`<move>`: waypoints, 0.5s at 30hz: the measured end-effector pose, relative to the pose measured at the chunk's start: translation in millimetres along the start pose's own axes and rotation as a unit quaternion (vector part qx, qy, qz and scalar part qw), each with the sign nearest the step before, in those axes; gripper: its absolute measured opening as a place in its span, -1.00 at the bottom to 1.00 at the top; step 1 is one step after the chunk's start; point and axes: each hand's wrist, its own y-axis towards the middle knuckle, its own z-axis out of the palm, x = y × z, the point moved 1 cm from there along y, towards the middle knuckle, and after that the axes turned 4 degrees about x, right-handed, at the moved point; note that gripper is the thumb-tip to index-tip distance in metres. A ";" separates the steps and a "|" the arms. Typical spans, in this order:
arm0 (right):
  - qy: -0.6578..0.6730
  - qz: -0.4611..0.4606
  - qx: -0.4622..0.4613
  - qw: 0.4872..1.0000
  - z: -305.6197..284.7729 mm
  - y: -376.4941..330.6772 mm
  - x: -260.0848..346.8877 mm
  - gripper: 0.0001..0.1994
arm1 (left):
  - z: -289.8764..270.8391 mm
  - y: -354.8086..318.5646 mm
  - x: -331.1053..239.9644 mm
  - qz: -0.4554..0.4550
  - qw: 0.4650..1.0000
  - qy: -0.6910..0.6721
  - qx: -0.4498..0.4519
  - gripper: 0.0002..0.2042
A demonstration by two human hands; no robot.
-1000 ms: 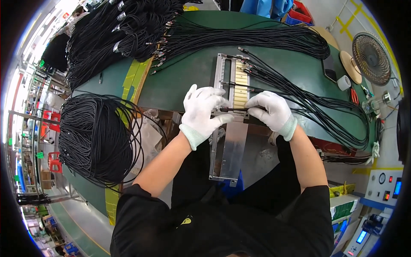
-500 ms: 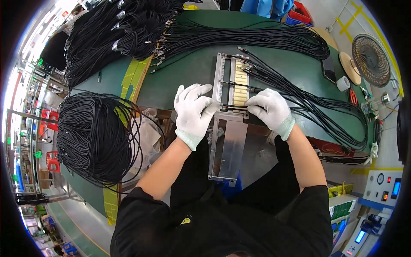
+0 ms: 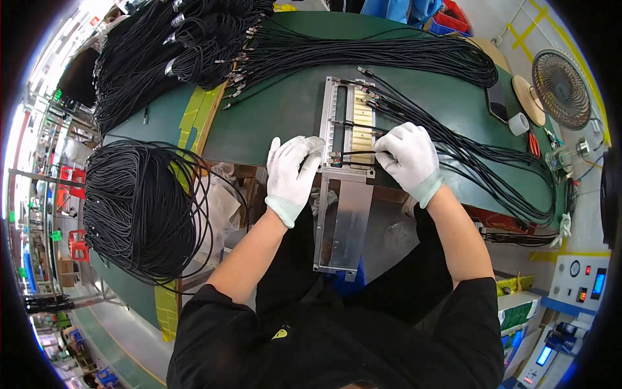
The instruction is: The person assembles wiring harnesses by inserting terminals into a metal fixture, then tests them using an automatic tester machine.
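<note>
A metal fixture (image 3: pixel 326 123) with a row of cream-coloured blocks (image 3: pixel 362 137) lies across the edge of the green table. Black cables cross it, their ends at its left rail. My left hand (image 3: pixel 291 170), in a white glove, is at the rail's lower left, fingers curled and thumb close to the index finger; whatever is between the tips is hidden. On the fixture's right side, my gloved right hand (image 3: pixel 409 157) pinches a black cable (image 3: pixel 357 153) that runs over the lowest block. Several more black cables (image 3: pixel 447 137) trail off to the right.
A large coil of black cable (image 3: pixel 139 207) sits at left, with heaped cable bundles (image 3: pixel 162 58) behind it. Another long bundle (image 3: pixel 389 57) stretches along the table's far side. At right are a tape roll (image 3: pixel 518 124), red-handled pliers (image 3: pixel 534 144) and a fan (image 3: pixel 562 91).
My left hand has drawn slightly left of the rail, uncovering the cable end there. My right hand has shifted a little up, its fingers still at the cable.
</note>
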 end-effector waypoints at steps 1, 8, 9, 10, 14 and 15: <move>0.001 -0.002 0.000 1.000 0.2 -0.2 -0.5 -0.85 | -0.3 0.7 -0.4 0.001 1.000 0.001 0.000 -0.80; 0.045 0.014 0.028 0.999 5.3 -1.3 -1.9 -0.87 | 3.8 9.2 -24.0 0.096 0.994 0.002 0.050 -0.63; 0.049 0.012 0.037 0.998 5.3 -1.3 -2.6 -0.88 | 8.4 11.1 -30.2 0.133 0.988 0.072 0.039 -0.57; 0.053 0.017 0.042 0.998 5.1 -1.6 -3.3 -0.88 | 12.1 10.9 -35.8 0.144 0.984 0.098 0.046 -0.54; 0.060 0.081 0.051 0.994 -1.4 -1.7 -18.4 -0.84 | 18.5 13.1 -44.5 0.143 0.972 0.165 0.086 -0.57; 0.062 0.096 0.034 0.993 -3.0 -1.0 -23.9 -0.82 | 19.1 13.6 -44.6 0.136 0.972 0.168 0.090 -0.59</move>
